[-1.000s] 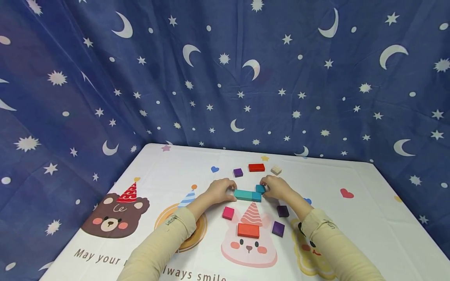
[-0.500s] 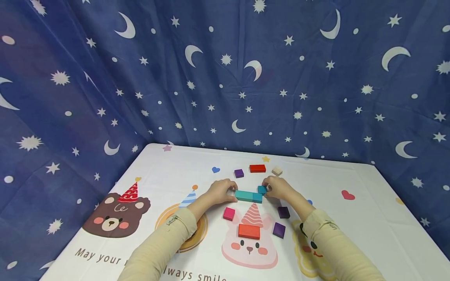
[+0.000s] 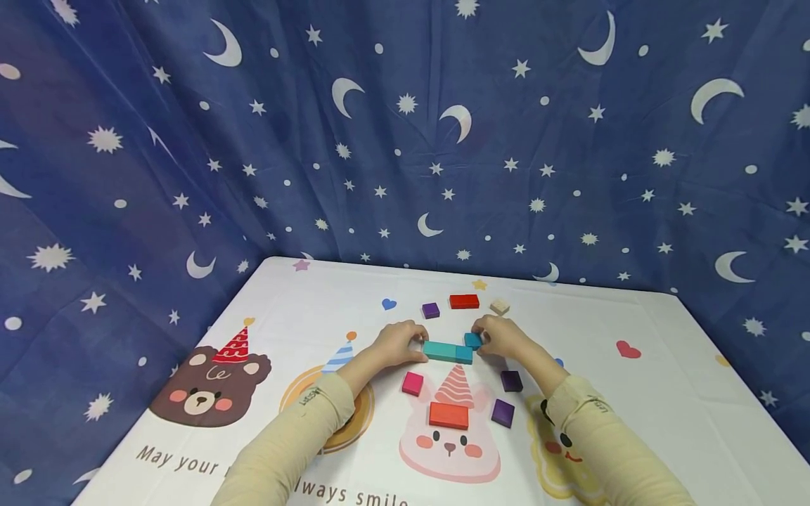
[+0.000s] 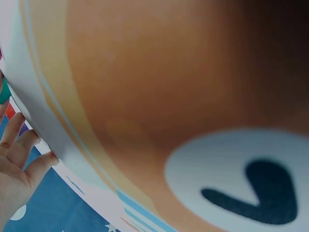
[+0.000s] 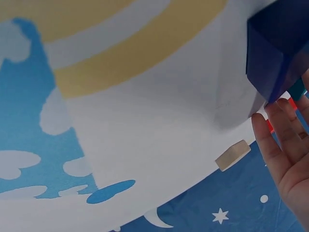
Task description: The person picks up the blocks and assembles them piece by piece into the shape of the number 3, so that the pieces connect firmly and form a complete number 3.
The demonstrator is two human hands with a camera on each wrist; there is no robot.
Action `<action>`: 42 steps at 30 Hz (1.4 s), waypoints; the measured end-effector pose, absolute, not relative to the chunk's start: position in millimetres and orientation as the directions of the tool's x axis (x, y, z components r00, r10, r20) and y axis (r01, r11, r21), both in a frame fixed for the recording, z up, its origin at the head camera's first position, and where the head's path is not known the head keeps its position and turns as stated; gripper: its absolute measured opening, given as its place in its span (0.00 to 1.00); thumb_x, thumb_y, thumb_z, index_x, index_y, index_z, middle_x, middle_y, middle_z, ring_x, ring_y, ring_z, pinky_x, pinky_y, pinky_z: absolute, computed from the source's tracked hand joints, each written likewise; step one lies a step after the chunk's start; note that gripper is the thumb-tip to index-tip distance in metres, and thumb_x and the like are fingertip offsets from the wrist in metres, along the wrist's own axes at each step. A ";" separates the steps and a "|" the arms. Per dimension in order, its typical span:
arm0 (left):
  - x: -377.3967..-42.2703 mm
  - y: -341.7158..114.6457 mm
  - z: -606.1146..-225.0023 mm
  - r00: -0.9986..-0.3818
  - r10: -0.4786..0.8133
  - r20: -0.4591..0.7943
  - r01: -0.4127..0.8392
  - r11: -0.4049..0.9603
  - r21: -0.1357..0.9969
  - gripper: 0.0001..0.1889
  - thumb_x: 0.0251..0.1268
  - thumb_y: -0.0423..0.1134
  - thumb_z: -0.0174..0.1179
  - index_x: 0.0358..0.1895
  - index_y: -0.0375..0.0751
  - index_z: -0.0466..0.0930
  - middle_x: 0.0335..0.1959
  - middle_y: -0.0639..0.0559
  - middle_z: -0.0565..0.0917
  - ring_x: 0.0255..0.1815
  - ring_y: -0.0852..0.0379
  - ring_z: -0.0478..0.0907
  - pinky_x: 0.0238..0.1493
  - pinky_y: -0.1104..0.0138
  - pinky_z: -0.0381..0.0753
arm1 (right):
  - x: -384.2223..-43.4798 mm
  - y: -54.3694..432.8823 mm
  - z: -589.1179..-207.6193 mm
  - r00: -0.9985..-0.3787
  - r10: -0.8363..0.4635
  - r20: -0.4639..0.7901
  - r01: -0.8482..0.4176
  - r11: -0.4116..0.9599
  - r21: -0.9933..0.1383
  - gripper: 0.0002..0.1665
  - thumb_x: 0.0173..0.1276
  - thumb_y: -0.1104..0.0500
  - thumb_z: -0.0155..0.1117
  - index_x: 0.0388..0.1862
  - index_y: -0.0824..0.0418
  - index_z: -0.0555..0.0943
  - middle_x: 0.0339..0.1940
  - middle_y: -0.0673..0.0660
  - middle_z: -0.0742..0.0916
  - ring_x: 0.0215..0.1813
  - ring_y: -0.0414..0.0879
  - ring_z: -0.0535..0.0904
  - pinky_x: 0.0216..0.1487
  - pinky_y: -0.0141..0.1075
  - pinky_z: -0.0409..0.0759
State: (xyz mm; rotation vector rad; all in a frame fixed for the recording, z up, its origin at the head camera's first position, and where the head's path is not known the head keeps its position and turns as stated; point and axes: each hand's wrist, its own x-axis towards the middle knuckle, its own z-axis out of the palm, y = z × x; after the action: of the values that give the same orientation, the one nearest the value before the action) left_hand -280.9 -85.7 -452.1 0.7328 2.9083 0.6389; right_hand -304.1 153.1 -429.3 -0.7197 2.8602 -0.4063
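Curtain point(image 3: 405, 176): navy with white moons and stars, hanging beyond my left hand point(image 3: 397, 343) and right hand point(image 3: 503, 339).
Tablecloth point(image 3: 683, 400): white, spread under both.
Brown bear print point(image 3: 214, 388): in a red party hat point(image 3: 232, 348), well left of my left hand.
Red heart print point(image 3: 628, 349): right of my right hand.

Pale cream sleeves point(image 3: 285, 436), lightly creased; dark lettering point(image 3: 310, 398) near each cuff point(image 3: 343, 392), too small to read.
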 end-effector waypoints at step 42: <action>-282.4 -82.3 -453.3 -0.877 0.480 0.030 0.455 0.808 0.375 0.17 0.50 0.47 0.70 0.42 0.45 0.81 0.37 0.51 0.80 0.37 0.56 0.75 0.45 0.58 0.74 | -288.0 185.7 -434.9 -0.818 -0.573 -0.060 -0.464 0.717 -0.519 0.26 0.63 0.67 0.60 0.60 0.72 0.69 0.54 0.70 0.80 0.58 0.63 0.76 0.59 0.52 0.73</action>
State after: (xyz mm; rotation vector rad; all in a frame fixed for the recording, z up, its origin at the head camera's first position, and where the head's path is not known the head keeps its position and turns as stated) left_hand -282.4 -82.3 -453.3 0.7578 2.9236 0.5802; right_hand -288.0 185.7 -434.9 -0.8285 2.7064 -0.7320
